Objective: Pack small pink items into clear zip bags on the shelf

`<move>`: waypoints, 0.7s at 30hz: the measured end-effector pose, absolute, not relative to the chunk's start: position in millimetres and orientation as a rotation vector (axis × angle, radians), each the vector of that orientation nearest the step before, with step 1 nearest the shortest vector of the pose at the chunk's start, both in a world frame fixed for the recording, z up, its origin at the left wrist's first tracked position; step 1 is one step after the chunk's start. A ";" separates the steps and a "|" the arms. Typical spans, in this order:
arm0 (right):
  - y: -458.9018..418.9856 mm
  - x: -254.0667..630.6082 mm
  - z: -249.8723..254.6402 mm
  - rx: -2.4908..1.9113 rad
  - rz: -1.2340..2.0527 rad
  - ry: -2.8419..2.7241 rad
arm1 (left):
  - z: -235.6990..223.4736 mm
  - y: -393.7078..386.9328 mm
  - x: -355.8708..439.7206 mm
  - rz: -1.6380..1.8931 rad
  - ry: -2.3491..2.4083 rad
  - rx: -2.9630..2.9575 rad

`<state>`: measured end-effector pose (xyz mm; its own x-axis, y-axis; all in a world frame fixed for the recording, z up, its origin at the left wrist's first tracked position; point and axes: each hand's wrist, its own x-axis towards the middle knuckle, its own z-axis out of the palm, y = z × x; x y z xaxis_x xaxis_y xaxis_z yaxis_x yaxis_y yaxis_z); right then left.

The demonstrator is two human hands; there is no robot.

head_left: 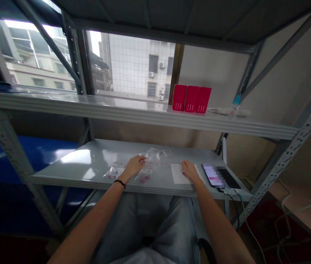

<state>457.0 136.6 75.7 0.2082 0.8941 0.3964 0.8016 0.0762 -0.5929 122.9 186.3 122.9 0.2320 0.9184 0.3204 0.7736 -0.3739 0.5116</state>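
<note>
My left hand (135, 165), with a dark band at its wrist, has its fingers pinched together at the top of a clear zip bag (146, 175). Small reddish pieces lie in the bottom of that bag. Left of the hand is another clear bag (114, 170) with reddish contents. Beyond my fingers several crumpled clear bags (159, 156) are spread out. My right hand (189, 170) is closed over a white sheet of paper (178, 177). Something small and reddish shows by its fingertips, too small to name.
A phone (213, 176) with a lit screen and a dark flat device (230, 178) lie right of the paper, cables running off the shelf edge. Red boxes (191, 99) and a small blue-capped bottle (235, 105) stand on the upper shelf (133, 114), above the work shelf (73, 168).
</note>
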 end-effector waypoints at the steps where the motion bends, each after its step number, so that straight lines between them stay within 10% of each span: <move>1: 136.0 457.8 75.3 -1.733 0.145 -1.595 | 116.8 173.6 122.4 0.817 1.562 2.314; 21: 81.5 419.4 74.1 -1.553 -0.157 -1.974 | 80.1 109.4 132.3 0.953 1.670 2.500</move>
